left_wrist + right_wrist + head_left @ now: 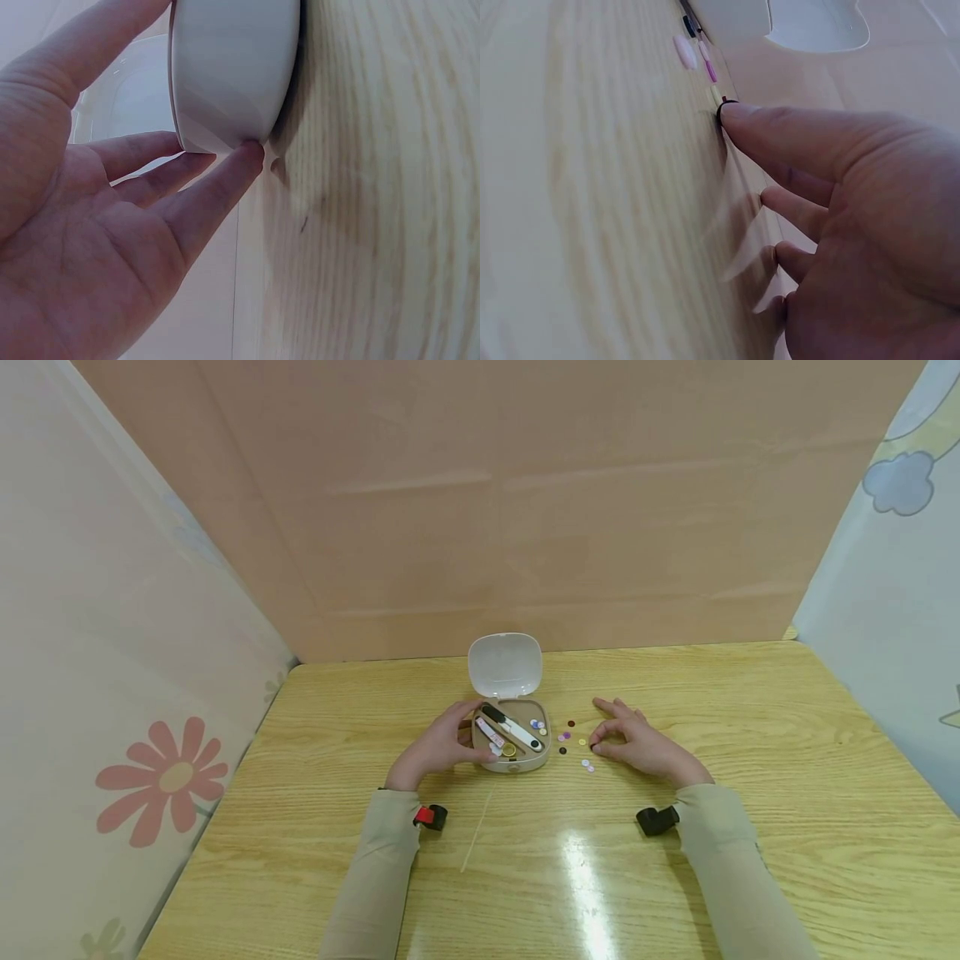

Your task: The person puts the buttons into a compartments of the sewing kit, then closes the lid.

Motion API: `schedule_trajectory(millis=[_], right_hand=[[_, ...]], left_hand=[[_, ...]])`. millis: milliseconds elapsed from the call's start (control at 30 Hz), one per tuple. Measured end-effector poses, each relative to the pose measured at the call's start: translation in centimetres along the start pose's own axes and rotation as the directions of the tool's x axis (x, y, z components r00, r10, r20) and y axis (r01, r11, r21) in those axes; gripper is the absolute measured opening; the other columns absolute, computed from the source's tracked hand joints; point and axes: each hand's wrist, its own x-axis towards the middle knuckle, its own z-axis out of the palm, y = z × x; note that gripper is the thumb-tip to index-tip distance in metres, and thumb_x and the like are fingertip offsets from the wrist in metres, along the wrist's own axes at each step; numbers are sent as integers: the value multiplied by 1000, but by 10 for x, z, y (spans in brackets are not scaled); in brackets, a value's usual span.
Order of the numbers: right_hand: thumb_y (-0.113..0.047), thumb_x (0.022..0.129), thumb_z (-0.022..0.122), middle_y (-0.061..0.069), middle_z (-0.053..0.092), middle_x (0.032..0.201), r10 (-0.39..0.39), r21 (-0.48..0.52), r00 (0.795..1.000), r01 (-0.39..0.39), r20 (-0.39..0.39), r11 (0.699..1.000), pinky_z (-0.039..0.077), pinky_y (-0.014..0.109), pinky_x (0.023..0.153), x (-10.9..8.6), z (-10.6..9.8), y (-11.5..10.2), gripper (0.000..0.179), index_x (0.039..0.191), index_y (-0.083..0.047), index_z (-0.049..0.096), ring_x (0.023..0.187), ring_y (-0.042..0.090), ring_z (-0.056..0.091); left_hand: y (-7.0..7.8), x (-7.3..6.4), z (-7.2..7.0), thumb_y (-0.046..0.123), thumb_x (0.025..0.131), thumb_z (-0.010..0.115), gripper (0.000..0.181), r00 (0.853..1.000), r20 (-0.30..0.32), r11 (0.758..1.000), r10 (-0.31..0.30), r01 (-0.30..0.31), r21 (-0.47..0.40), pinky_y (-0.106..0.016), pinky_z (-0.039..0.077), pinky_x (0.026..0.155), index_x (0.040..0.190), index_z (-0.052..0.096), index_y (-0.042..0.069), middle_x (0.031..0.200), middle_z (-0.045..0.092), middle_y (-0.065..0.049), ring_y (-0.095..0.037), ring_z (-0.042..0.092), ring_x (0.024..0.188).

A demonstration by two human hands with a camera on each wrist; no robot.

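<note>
As the left hand (441, 742) grips the case (531, 765), the right hand (647, 750) pinches 1 black button (593, 747) between fingertips (741, 114).

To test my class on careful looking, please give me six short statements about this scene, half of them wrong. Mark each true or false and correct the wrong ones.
1. The left hand holds the case. True.
2. The lid is closed. False: the lid stands open.
3. The right hand pinches a dark button. True.
4. The loose buttons lie on the table, right of the case. True.
5. The white-and-black tool lies outside the case. False: the tool lies inside it.
6. No button is in the case. False: a few buttons lie inside.
</note>
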Motion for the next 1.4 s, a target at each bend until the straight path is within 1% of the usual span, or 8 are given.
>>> schedule_trajectory(millis=[267, 467, 700, 867, 967, 1133, 1267, 1400], right_hand=[[-15, 92, 66, 25, 20, 153, -35, -63, 999, 33, -21, 997, -10, 63, 109, 3, 0, -1, 4, 90, -12, 68, 140, 48, -3], [-17, 92, 66, 23, 22, 152, -10, -89, 999, 7, -43, 996, -3, 67, 108, 4, 0, -1, 5, 88, -13, 68, 139, 48, 1], [-18, 93, 64, 24, 25, 151, -11, -91, 997, 4, -77, 996, 4, 66, 109, 5, 1, -6, 13, 88, -6, 67, 138, 48, 9], [-18, 93, 65, 24, 27, 150, -5, -137, 994, -10, -113, 991, 5, 69, 106, 4, 1, -9, 11, 87, -8, 67, 136, 51, 13], [-17, 92, 65, 22, 28, 150, 6, -160, 991, -27, -133, 987, 4, 71, 104, 4, 1, -11, 9, 86, -11, 68, 134, 53, 13], [-14, 92, 65, 20, 27, 151, 17, -170, 989, -43, -150, 985, 1, 70, 103, 4, 1, -14, 6, 87, -12, 69, 133, 52, 11], [-16, 92, 65, 20, 28, 150, 9, -199, 986, -42, -166, 979, 2, 70, 102, 5, 1, -17, 7, 87, -12, 69, 132, 52, 13], [-18, 92, 66, 21, 30, 149, -17, -237, 982, -29, -189, 971, 4, 70, 102, 6, 1, -21, 9, 87, -11, 69, 130, 51, 15]], left_hand=[[1, 0, 0, 14, 74, 84, 91, 1000, 3, 1000, 12, -12, 7, -33, 44, 100, 149, 32, 10, 146, 34, -8, -30, 41, 129], [0, 0, 0, 15, 74, 84, 92, 1000, 2, 1000, 6, -6, 4, -31, 44, 100, 149, 32, 12, 146, 34, -6, -28, 42, 129], [-1, 0, 0, 15, 73, 85, 92, 1000, -1, 1000, 7, -7, 1, -31, 44, 99, 149, 33, 12, 146, 35, -5, -27, 42, 129], [-3, 1, 0, 15, 72, 85, 91, 1000, -5, 1000, 8, -8, 6, -31, 44, 100, 148, 35, 13, 146, 35, -5, -27, 42, 129], [-3, 1, 0, 16, 72, 85, 91, 1000, -6, 1000, 8, -8, 8, -32, 44, 100, 148, 35, 13, 146, 35, -5, -27, 42, 129], [-3, 1, 1, 16, 73, 85, 90, 1000, -5, 1000, 9, -9, 4, -32, 44, 100, 148, 35, 13, 145, 36, -5, -27, 42, 129], [-3, 1, 1, 15, 73, 85, 90, 1000, -1, 1000, 11, -11, -3, -32, 44, 100, 148, 35, 13, 146, 35, -6, -28, 42, 129], [-3, 1, 0, 14, 73, 85, 91, 1000, -2, 1000, 5, -5, 1, -32, 44, 100, 149, 34, 13, 146, 35, -6, -27, 42, 129]])
